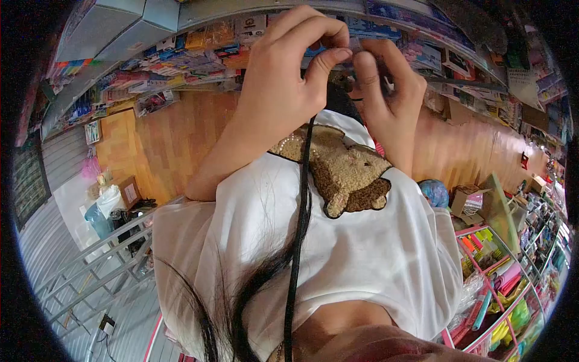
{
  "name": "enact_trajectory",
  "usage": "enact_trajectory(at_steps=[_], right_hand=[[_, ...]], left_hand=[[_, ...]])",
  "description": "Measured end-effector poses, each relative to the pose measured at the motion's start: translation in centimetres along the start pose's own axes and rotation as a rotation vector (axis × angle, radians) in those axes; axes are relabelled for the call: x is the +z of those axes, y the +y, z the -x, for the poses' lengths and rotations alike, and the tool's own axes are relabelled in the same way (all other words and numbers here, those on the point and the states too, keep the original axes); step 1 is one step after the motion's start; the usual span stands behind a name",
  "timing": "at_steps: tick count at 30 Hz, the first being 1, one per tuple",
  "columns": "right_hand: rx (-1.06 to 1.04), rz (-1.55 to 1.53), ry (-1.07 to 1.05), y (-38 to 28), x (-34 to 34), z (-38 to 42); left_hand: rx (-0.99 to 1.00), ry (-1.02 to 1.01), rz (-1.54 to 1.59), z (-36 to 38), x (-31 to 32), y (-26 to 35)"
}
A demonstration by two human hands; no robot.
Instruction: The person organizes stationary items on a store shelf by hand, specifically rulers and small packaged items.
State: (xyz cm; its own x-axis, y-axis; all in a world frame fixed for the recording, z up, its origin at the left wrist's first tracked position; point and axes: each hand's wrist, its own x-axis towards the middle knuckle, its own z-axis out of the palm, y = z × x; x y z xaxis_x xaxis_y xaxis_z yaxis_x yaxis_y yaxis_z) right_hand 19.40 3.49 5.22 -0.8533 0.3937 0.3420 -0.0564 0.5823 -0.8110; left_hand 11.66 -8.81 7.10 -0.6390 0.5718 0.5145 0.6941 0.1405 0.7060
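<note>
Both of my hands are raised in front of my chest at the top of the view, fingertips almost meeting. My left hand (286, 75) has its thumb and curled index finger pinched together. My right hand (392, 84) is bent the same way, thumb tip close to the index finger. A small, clear or pale thing (355, 45) shows between the fingertips, too small to make out. A black cord (297, 253) hangs down over my white shirt (374, 259), which has a fuzzy brown bear patch (347, 169).
Shelves packed with small goods (205, 54) run across the top. Light blue boxes (120, 27) are at upper left. A metal rack (114, 259) stands at lower left. On the right are an open carton (467, 202) and a pink-edged display case (482, 271). Wooden floor (175, 139) lies below.
</note>
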Motion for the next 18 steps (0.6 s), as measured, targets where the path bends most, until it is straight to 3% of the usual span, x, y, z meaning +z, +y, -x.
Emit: enact_trajectory(at_steps=[7, 11, 14, 17, 18], right_hand=[[-0.016, 0.032, -0.017, -0.2, -0.1, -0.1], [0.077, -0.049, 0.019, 0.3, 0.2, 0.0], [0.064, -0.083, 0.043, 0.7, 0.0, 0.0], [0.174, -0.253, 0.050, 0.1, -0.6, -0.1], [0.231, -0.332, 0.040, -0.2, -0.7, -0.2]], left_hand=[[0.121, 0.024, -0.046, -0.3, 0.7, -0.6], [0.208, 0.046, -0.025, 0.2, 1.5, -1.8], [0.091, -0.072, 0.175, 0.3, 0.7, -1.6], [-0.209, 0.029, 0.585, 0.7, -0.3, -2.1], [-0.265, 0.040, 0.458, 0.7, -1.2, -2.6]])
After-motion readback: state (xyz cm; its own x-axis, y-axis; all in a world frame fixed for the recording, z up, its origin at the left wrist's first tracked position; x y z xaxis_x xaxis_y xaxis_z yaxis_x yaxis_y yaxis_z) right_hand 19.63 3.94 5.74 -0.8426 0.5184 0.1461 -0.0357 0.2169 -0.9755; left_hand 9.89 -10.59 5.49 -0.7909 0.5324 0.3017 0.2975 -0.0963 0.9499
